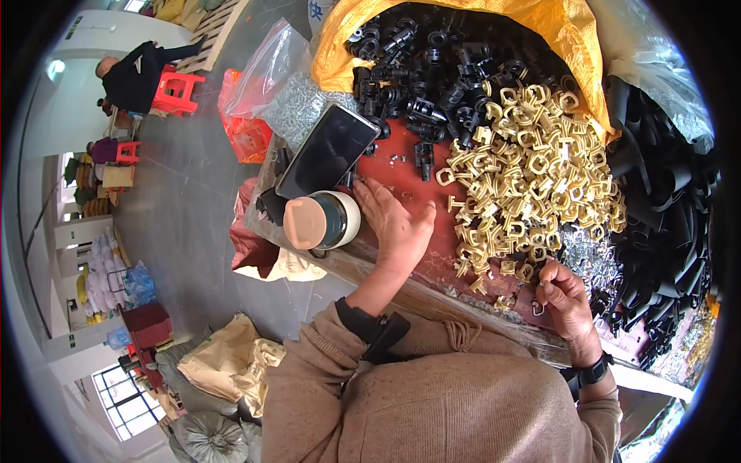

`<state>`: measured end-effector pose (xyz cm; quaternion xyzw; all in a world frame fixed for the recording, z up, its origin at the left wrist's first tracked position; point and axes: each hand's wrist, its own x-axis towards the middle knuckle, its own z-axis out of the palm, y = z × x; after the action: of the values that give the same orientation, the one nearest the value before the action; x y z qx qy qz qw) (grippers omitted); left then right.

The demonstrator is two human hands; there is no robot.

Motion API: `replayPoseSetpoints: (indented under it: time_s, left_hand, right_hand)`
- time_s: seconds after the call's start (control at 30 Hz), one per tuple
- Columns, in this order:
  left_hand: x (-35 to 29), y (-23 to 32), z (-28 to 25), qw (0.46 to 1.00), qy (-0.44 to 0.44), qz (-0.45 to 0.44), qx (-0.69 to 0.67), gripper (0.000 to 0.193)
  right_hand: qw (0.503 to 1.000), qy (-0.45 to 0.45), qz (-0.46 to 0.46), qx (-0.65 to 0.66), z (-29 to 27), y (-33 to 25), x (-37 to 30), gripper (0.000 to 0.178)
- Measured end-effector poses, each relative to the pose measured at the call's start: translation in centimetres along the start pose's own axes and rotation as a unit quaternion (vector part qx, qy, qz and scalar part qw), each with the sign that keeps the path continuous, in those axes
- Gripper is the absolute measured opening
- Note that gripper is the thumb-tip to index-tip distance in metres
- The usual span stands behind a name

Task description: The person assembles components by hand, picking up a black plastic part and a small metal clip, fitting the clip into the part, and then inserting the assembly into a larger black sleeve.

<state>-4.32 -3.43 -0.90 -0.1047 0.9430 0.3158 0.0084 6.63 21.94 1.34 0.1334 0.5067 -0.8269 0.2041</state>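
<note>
My left hand (396,230) lies low over the red tabletop (378,168), fingers stretched and thumb apart. Its fingertips are beside a small black piece (349,178), between a dark-screened phone (327,150) and the heap side; whether they touch it I cannot tell. Close to that wrist stands a jar-like cup (340,220) with a peach lid. My right hand (568,305) is closed in a pinch at the table's near edge; what its fingertips hold is too small to make out. Just below them is a small metal ring (538,309). A heap of cream-gold plastic buckles (540,170) rises beyond it.
Black plastic fittings (424,108) spill from a yellow sack (571,31) at the back. Black strips (664,177) are piled at right, beside shiny metal pieces (590,258). A clear bag of screws (301,108) stands at left. Another person (135,77) sits far left near a red stool (177,92).
</note>
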Motion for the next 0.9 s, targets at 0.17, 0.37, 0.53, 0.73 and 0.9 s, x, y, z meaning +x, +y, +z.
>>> replayPoseSetpoints:
  time_s: [0.17, 0.37, 0.53, 0.73, 0.9]
  left_hand:
    - [1.2, 0.2, 0.6, 0.999, 0.001, -0.04, 0.018, 0.096]
    - [1.8, 1.2, 0.3, 0.996, 0.011, -0.087, 0.023, 0.095]
    - [1.6, 0.0, 0.9, 0.997, 0.051, -0.063, 0.013, 0.096]
    - [0.3, 0.2, 0.9, 0.999, 0.047, 0.026, 0.009, 0.089]
    - [0.0, 0.4, 0.7, 0.985, -0.037, 0.167, -0.005, 0.083]
  right_hand:
    - [1.0, 0.007, 0.013, 0.009, 0.2, -0.2, 0.3, 0.017]
    - [0.999, -0.003, -0.013, 0.031, 0.0, 0.0, 0.4, 0.014]
    - [1.0, -0.007, -0.012, 0.017, -0.4, 0.5, 0.5, 0.012]
    - [0.999, 0.019, -0.011, 0.044, -0.1, 0.4, -0.3, 0.008]
    - [0.998, 0.016, -0.021, 0.06, -0.1, 0.3, -0.4, 0.007]
